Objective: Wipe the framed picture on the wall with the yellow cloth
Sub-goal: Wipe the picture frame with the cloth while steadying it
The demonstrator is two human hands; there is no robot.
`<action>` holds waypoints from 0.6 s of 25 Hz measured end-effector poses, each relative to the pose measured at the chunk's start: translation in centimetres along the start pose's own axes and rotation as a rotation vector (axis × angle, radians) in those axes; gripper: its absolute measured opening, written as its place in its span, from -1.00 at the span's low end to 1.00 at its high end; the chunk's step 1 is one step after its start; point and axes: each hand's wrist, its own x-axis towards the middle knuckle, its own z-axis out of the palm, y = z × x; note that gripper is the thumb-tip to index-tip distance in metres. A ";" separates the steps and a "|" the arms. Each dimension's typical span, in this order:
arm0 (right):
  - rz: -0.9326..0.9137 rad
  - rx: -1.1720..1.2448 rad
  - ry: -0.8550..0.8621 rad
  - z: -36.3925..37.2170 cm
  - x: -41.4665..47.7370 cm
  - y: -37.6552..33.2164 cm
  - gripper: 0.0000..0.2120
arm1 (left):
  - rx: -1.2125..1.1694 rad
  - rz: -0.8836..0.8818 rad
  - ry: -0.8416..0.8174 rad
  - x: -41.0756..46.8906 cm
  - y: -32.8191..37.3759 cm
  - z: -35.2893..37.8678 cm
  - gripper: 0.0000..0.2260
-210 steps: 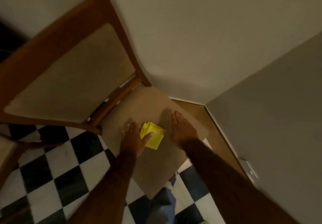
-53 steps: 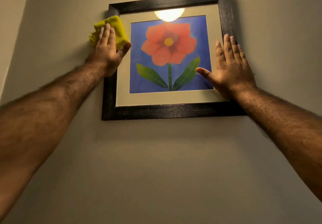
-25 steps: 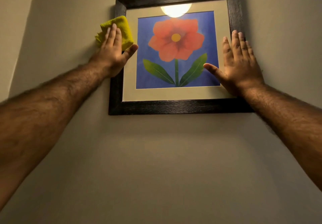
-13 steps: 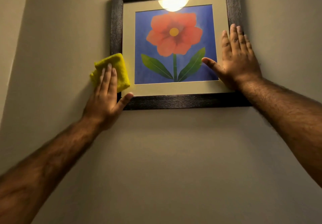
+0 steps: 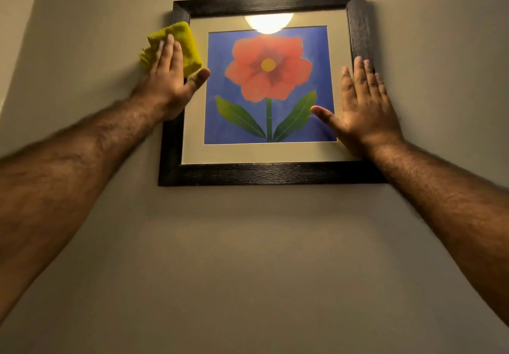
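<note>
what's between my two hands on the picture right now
In the head view, only the picture's glass lies between the left hand and right hand: the red flower, its leaves, and a lamp reflection above.

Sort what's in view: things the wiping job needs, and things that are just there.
In the job:
- yellow cloth, pressed flat under the left hand on the frame's left side
- framed picture
- right hand, flat on the picture's right side

Just there:
- wall
- light glare on the glass

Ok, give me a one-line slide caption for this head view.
Left hand presses a folded yellow cloth on the black wooden picture frame's upper left edge; right hand lies flat on its right side.
</note>
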 end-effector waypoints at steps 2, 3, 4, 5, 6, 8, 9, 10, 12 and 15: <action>-0.002 -0.002 0.002 0.0 0.0 0.0 0.03 | -0.020 0.003 0.026 -1.2 0.0 0.7 -0.05; -0.003 -0.004 0.004 0.1 0.0 0.0 0.03 | -0.030 0.008 0.040 -2.4 0.0 1.1 -0.07; -0.005 -0.003 0.004 0.1 0.0 0.0 0.02 | -0.031 0.017 0.052 -3.9 -0.1 1.6 -0.08; -0.008 -0.001 0.005 0.1 0.0 0.0 0.02 | -0.029 0.030 0.062 -5.7 -0.2 2.0 -0.09; -0.008 0.000 0.008 0.1 0.0 0.0 0.01 | -0.026 0.047 0.070 -7.7 -0.3 2.5 -0.09; -0.008 -0.004 0.013 0.2 0.0 0.1 0.01 | -0.016 0.068 0.069 -11.5 -0.5 3.1 -0.11; -0.009 -0.003 0.015 0.2 0.0 0.1 0.00 | -0.009 0.071 0.059 -12.8 -0.5 3.3 -0.12; -0.010 0.000 0.018 0.2 0.0 0.1 0.00 | -0.009 0.067 0.042 -13.5 -0.4 3.2 -0.14; -0.012 0.005 0.024 0.3 0.1 0.1 0.00 | -0.028 0.053 0.036 -13.6 -0.1 2.3 -0.23; -0.017 0.007 0.038 0.4 0.1 0.2 0.00 | -0.067 0.078 0.183 -11.9 -0.1 -0.3 -0.51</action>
